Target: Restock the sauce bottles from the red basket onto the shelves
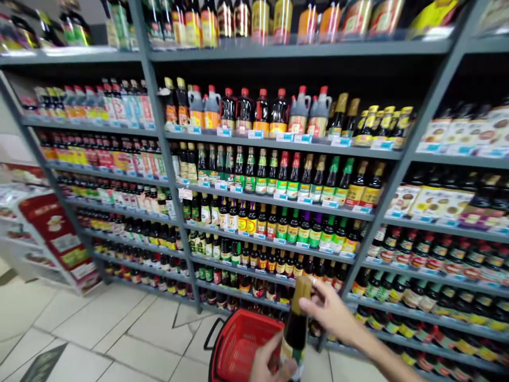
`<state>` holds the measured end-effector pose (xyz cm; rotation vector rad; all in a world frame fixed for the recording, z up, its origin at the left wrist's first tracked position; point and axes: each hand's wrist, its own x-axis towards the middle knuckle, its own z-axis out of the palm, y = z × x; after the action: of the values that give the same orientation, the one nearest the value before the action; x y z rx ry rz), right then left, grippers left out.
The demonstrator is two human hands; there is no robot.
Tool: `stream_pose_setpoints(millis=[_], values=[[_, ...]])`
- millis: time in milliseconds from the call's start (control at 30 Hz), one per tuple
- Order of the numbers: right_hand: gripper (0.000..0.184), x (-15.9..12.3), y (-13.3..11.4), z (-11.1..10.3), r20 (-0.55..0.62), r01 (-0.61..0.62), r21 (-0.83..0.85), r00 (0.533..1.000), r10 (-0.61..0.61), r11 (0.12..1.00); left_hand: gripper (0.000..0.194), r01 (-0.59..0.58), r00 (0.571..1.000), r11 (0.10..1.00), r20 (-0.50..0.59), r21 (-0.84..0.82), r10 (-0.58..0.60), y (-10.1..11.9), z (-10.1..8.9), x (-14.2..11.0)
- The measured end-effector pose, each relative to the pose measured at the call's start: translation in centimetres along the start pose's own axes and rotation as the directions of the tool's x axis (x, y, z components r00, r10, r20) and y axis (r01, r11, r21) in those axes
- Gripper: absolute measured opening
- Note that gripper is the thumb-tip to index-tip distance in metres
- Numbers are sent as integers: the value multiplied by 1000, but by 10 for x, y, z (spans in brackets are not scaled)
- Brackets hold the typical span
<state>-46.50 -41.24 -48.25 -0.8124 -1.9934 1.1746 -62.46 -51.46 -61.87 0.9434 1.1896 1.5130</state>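
A dark glass sauce bottle point(296, 323) with a gold-wrapped neck and a pale label stands nearly upright in front of me, leaning slightly. My left hand point(270, 361) is closed around its lower, labelled part. At the gold neck, my right hand point(328, 310) has its thumb and fingers against the side, pinching it. Just behind and to the left of the bottle, a red shopping basket point(242, 345) sits on the floor, its black handle folded out to the left. The bottle's base is cut off by the bottom of the picture.
Grey shelving point(278, 143) fills the view ahead, its rows packed with sauce bottles and blue price tags. Jugs with red caps point(300, 109) line an upper row. Further left stands a red display stand point(59, 233). Pale floor tiles point(139, 345) lie in front.
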Motion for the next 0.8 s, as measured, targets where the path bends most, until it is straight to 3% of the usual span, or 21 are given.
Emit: stream_pose_setpoints(millis=[67, 167, 267, 367, 500, 700, 733, 800], values=[[50, -1, -42, -20, 26, 88, 74, 996, -90, 993, 98, -64, 996, 998, 55, 12, 64, 33, 7, -4], [48, -2, -89, -49, -16, 216, 95, 976, -215, 972, 90, -142, 979, 989, 153, 34, 135, 89, 27, -7], [48, -5, -121, -80, -108, 282, -15, 953, -282, 959, 75, -256, 917, 967, 314, -11, 247, 141, 62, -8], [51, -14, -137, -113, -195, 289, -34, 937, -290, 957, 69, -264, 858, 961, 433, -87, 275, 173, 101, -11], [48, -47, -141, -155, -222, 280, 13, 937, -270, 960, 58, -161, 831, 980, 519, -120, 200, 184, 146, -22], [40, -112, -138, -208, -259, 294, -50, 919, -297, 954, 51, -68, 761, 989, 635, -132, 137, 170, 215, -48], [40, -121, -137, -216, -268, 296, -60, 915, -301, 953, 54, -71, 756, 989, 640, -131, 139, 166, 228, -52], [41, -135, -133, -232, -273, 313, -96, 905, -327, 945, 61, -132, 789, 985, 589, -112, 173, 159, 254, -58]])
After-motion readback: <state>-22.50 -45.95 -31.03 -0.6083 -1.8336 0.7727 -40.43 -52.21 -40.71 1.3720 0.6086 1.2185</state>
